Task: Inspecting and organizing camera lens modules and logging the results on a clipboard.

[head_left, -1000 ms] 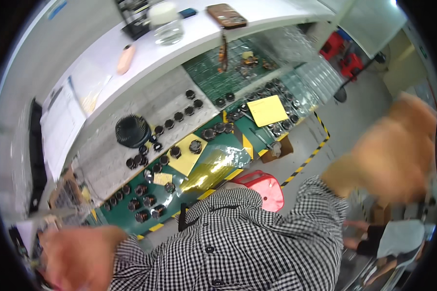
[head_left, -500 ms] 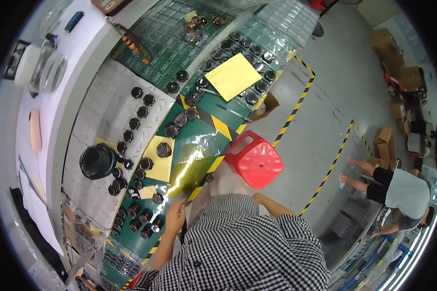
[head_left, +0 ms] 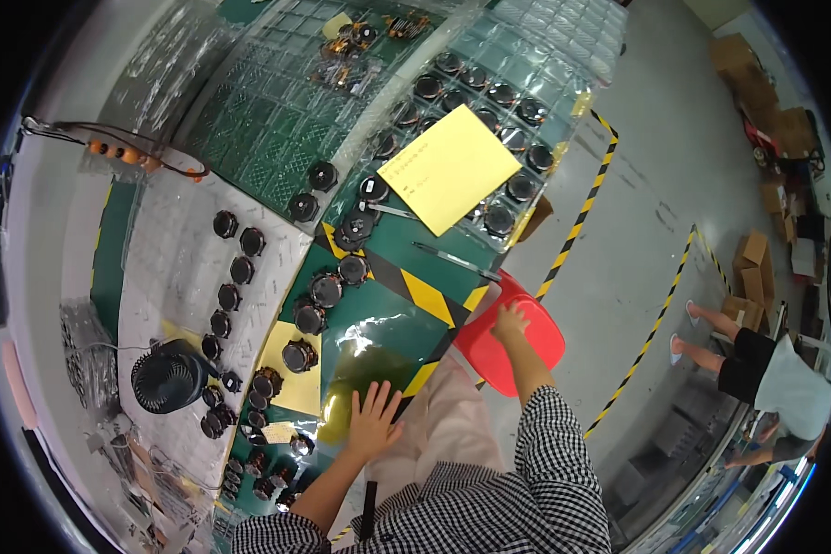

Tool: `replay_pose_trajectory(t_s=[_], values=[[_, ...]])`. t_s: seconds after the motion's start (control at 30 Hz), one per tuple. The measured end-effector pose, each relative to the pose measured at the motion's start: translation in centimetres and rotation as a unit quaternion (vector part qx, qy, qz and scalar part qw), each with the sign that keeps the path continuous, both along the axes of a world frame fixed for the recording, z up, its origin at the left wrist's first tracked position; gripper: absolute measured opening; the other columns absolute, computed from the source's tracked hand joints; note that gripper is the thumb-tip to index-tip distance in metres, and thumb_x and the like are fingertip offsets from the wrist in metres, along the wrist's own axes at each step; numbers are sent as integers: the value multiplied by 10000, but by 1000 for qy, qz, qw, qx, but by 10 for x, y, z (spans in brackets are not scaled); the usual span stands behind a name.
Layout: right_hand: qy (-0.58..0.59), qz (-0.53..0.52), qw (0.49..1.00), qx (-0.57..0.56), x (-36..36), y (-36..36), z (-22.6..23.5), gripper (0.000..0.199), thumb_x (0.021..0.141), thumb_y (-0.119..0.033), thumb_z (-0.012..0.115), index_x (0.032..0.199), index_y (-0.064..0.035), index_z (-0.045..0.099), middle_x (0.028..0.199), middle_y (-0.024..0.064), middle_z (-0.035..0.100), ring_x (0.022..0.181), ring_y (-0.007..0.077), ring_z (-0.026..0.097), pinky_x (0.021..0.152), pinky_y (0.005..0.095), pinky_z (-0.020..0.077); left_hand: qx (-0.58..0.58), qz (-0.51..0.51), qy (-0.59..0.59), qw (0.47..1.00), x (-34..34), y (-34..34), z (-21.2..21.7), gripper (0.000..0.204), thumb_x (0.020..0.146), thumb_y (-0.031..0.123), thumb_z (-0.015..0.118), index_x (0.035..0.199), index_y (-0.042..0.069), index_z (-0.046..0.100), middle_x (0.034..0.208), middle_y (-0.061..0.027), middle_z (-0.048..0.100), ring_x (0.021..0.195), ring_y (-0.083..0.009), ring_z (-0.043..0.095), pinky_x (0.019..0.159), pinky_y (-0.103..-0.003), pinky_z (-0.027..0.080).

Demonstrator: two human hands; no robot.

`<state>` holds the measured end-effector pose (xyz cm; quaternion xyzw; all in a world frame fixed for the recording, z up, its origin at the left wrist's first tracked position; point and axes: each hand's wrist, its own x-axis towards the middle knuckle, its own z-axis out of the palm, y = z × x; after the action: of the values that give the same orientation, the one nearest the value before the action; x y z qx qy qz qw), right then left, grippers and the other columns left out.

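Observation:
My left hand [head_left: 374, 427] is open, fingers spread, palm down at the near edge of the green table mat [head_left: 406, 226]. Close to its fingertips lies a glossy clear sheet with a yellow tint [head_left: 342, 392]. My right hand [head_left: 511, 323] has its fingers stretched out over the red plastic stool [head_left: 540, 337], at the table's right side. It seems to touch the seat, though contact is hard to make out. Left of my left hand, a round black part with copper windings [head_left: 299, 355] rests on a yellow paper; several similar parts stand around it.
A large yellow note [head_left: 450, 171] lies on a clear compartment tray [head_left: 563, 115] of round black parts. Nearby is a pen [head_left: 457, 261]. A small black fan [head_left: 168, 379] stands on the left board. Further right, a person [head_left: 785, 383] bends over beside cardboard boxes [head_left: 752, 268].
My right hand has come from beside my body to the red stool. My left hand has moved right and spread its fingers. The view has shifted, and I lean further forward.

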<state>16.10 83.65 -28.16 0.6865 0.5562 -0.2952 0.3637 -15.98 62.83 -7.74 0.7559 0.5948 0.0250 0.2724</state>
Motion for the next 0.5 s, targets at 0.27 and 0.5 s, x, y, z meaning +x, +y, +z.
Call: replay_pose_trajectory(t_s=[0.27,0.5], values=[[-29,-20,999,-14,31,-8,-30,1095,708,-262,823,1532,-371,111,1619,105,-17,1440,404,204,1070,582,342,39,10,34,999,-1,-4,-3,608,847,379,594,1408,176,475,1529,-101,344,1424,-302,281,1093,-617,226],[-47,71,995,53,36,-75,-56,816,806,-217,670,1511,-288,265,1600,173,87,1434,390,225,1112,492,312,71,19,7,997,4,5,4,646,803,321,608,1408,145,468,1533,-103,335,1421,-302,294,1106,-593,242]])
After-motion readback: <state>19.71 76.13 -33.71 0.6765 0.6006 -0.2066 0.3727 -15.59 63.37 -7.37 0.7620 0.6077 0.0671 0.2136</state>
